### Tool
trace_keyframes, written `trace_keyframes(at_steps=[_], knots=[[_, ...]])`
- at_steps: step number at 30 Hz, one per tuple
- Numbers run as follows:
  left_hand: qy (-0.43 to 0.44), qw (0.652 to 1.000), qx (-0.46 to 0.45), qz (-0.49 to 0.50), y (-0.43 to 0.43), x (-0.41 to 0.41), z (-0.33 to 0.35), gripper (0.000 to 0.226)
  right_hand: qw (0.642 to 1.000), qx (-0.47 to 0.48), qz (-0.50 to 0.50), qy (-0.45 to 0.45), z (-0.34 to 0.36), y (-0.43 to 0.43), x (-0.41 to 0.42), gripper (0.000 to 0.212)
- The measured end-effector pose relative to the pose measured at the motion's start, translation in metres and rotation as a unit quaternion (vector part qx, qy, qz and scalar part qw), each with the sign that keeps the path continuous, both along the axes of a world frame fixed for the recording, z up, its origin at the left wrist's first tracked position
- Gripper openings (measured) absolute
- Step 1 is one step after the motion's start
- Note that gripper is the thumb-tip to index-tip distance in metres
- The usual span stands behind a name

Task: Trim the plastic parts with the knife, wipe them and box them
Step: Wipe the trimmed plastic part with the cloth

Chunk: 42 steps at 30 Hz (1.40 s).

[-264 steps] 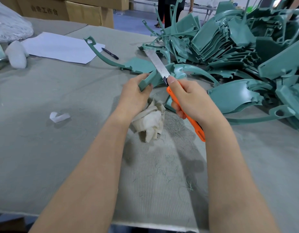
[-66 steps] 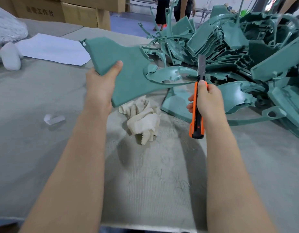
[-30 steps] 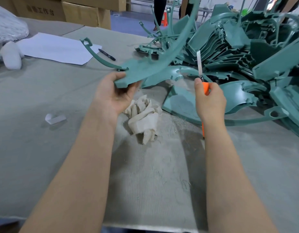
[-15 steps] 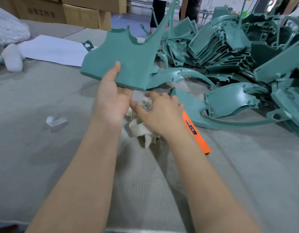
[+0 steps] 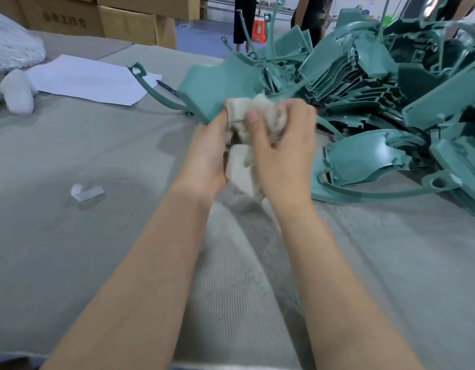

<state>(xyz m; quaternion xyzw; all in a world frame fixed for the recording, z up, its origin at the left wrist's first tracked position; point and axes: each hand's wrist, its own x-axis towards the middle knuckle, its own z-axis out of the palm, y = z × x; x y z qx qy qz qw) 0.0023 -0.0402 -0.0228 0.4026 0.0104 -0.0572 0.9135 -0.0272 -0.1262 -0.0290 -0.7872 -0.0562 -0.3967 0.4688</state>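
Observation:
My left hand [image 5: 207, 156] grips the lower edge of a flat teal plastic part [image 5: 217, 89] with a long curved arm, held tilted above the table. My right hand [image 5: 284, 150] is shut on a crumpled cream cloth [image 5: 255, 116] and presses it against the part's near face. The orange knife is almost wholly hidden under my right forearm; only a sliver of orange [image 5: 327, 231] shows on the table. A big heap of teal plastic parts [image 5: 377, 84] fills the right side.
Grey felt covers the table [image 5: 70, 236]. A white sheet of paper [image 5: 92, 78] with a pen lies at the back left, beside white wrapped bundles [image 5: 16, 92]. A small white scrap [image 5: 85, 192] lies left. Cardboard boxes [image 5: 124, 22] stand behind; a person stands beyond the table.
My right hand laid the knife down on the table, picked up the cloth and brought it up onto the part. My left hand has kept hold of the part and turned it.

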Motion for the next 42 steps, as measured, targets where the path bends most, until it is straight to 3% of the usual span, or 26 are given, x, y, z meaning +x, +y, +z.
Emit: trace_keyframes(at_steps=[3, 6, 9, 12, 16, 21, 23, 26, 30, 32, 36, 37, 39, 42], knots=[[-0.011, 0.999, 0.005, -0.048, -0.003, -0.003, 0.001, 0.03, 0.993, -0.091, 0.071, -0.002, -0.007, 0.007, 0.004, 0.037], [-0.027, 0.998, -0.022, -0.061, -0.005, -0.008, 0.005, 0.035, 0.998, -0.051, 0.019, 0.042, -0.004, -0.011, 0.012, 0.048], [-0.045, 0.998, 0.001, -0.038, 0.002, -0.004, 0.004, 0.032, 0.989, -0.117, 0.086, 0.039, -0.011, 0.014, 0.0, 0.044], [-0.037, 0.998, -0.051, -0.011, 0.015, -0.001, 0.002, 0.037, 0.971, -0.189, 0.135, 0.05, -0.017, 0.032, 0.001, 0.046], [-0.006, 0.997, -0.07, -0.022, 0.005, -0.005, 0.004, 0.05, 0.987, -0.075, 0.046, 0.133, -0.011, 0.01, 0.028, 0.042], [0.001, 0.998, -0.066, -0.002, 0.018, -0.001, -0.001, 0.043, 0.971, -0.177, 0.146, 0.064, -0.023, 0.039, 0.003, 0.048], [-0.002, 0.995, -0.097, -0.029, 0.011, -0.004, 0.003, 0.041, 0.982, -0.138, 0.106, 0.073, -0.017, 0.022, 0.016, 0.052], [-0.029, 0.994, -0.075, -0.069, -0.009, -0.012, 0.007, 0.042, 0.984, 0.021, 0.067, 0.164, -0.014, -0.007, 0.029, 0.049], [-0.059, 0.991, -0.036, -0.117, -0.021, -0.017, 0.008, 0.058, 0.913, 0.314, 0.155, 0.209, -0.012, -0.018, 0.026, 0.039], [-0.113, 0.976, -0.063, -0.176, -0.009, -0.014, 0.007, 0.068, 0.914, 0.322, 0.118, 0.218, -0.007, -0.031, 0.026, 0.018], [-0.146, 0.934, -0.099, -0.31, 0.031, -0.005, 0.003, 0.107, 0.956, 0.231, 0.054, 0.172, -0.003, -0.056, 0.027, 0.014], [-0.127, 0.942, -0.078, -0.301, 0.035, -0.003, 0.0, 0.103, 0.967, 0.192, 0.058, 0.157, -0.002, -0.059, 0.025, 0.013], [-0.069, 0.968, 0.022, -0.24, 0.032, 0.0, -0.004, 0.075, 0.977, 0.12, 0.091, 0.153, 0.0, -0.059, 0.023, 0.017], [-0.011, 0.972, 0.13, -0.194, 0.024, 0.001, -0.007, 0.033, 0.987, 0.027, 0.054, 0.15, -0.002, -0.052, 0.021, 0.013]])
